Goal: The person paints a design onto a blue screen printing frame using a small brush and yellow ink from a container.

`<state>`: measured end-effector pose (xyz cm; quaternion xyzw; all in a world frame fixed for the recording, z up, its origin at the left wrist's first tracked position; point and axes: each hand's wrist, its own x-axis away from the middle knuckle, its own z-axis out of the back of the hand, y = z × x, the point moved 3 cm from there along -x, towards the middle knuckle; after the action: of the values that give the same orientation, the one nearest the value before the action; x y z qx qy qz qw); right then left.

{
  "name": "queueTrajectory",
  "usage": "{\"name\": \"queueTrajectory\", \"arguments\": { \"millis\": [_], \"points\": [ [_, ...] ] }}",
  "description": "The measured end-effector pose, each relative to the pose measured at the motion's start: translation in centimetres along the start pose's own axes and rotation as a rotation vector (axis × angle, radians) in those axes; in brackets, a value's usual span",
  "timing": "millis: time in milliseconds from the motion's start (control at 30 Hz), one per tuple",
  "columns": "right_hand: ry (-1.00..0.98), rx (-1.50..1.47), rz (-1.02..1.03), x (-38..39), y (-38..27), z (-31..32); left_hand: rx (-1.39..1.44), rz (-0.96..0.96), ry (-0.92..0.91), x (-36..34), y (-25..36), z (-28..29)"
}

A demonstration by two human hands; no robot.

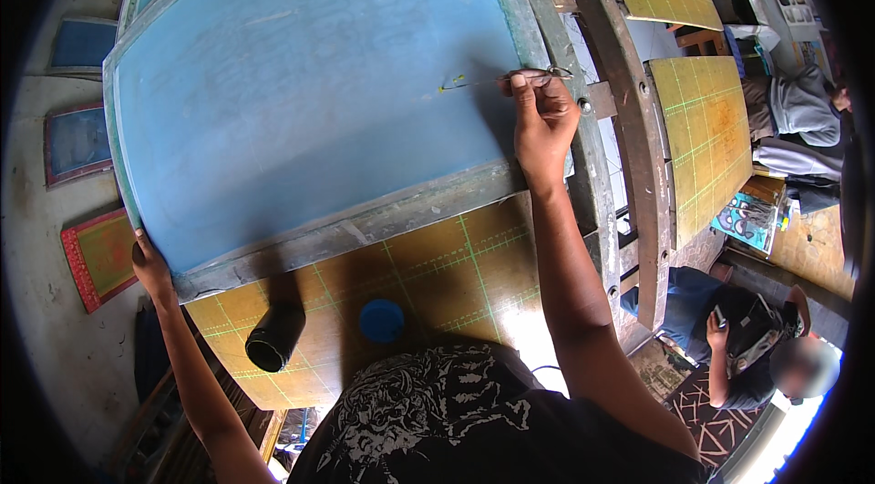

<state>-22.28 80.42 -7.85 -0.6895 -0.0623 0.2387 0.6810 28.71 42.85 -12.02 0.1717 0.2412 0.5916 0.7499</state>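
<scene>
A large blue mesh screen point(319, 101) in a metal frame point(383, 211) lies over a wooden platen with green grid lines point(447, 279). My right hand point(544, 124) is closed on a thin tool point(474, 83) at the screen's right side, its tip by small yellow marks on the mesh. My left hand point(150, 261) has its fingers closed on the lower left edge of the frame. On the platen below stand a dark cylindrical container point(273, 338) and a round blue lid point(381, 320).
Framed screens point(97, 256) line the left side. At right are metal beams point(629, 165) and other gridded platens point(706, 147). A person point(793, 106) is at upper right; another point(743, 343) at lower right holds a small device.
</scene>
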Motion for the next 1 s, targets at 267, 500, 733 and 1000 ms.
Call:
{"name": "queueTrajectory", "arguments": {
  "millis": [267, 500, 733, 1000],
  "points": [
    [0.015, 0.016, 0.001, 0.0, 0.2, 0.2, 0.019, -0.053, 0.051, 0.2, 0.9, -0.1],
    [0.152, 0.003, 0.022, 0.1, 0.3, 0.8, -0.029, 0.051, -0.063, -0.5, -1.5, 0.0],
    [0.180, -0.025, 0.021, 0.1, 0.3, 0.7, 0.010, -0.012, -0.017, -0.3, -0.9, 0.0],
    [0.175, 0.005, 0.029, 0.1, 0.5, 0.7, -0.014, 0.043, -0.071, -0.3, -1.1, 0.1]
  ]
}}
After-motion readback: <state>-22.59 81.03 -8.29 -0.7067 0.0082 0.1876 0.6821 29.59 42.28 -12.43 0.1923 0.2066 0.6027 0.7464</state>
